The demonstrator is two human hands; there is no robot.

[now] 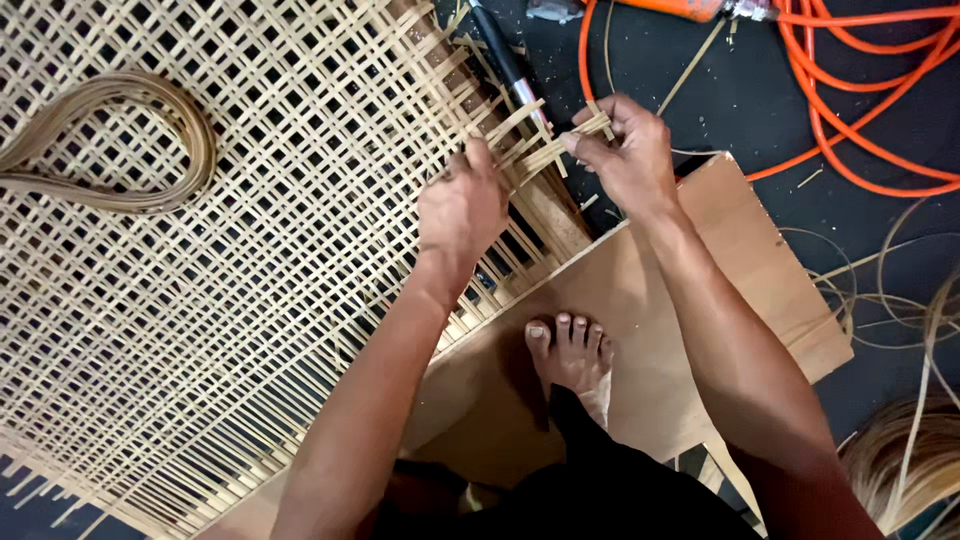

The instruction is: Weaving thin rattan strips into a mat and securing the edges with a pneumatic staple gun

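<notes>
Forearms fill the lower half of the head view, rising from the dark-clad lap toward the work, with a bare foot (570, 352) planted on a wooden board (760, 290) between them. Beyond the wrists, the left hand (462, 205) is curled nearly closed over the edge of the woven cane mat (200, 260), its thumb and fingertips pinching down where the loose cane strips (545, 150) leave the weave; exactly how many strips it grips cannot be told. Its partner, the right hand (628, 150), sits just beside it to the right, fingers bent and closed on the free ends of those same strips. Between the two hands the strips run roughly level, rising slightly toward the right, so their long axis points from the mat's edge into the right hand, and each hand holds one end of the short span. A dark-handled tool (505, 60) lies on the mat's border just above the strips, angled up and to the left. Farther off, an orange cable (850, 70) coils on the dark floor, a coiled bundle of cane (110, 140) rests on the mat at left, and loose cane strands (900, 290) lie at right.
</notes>
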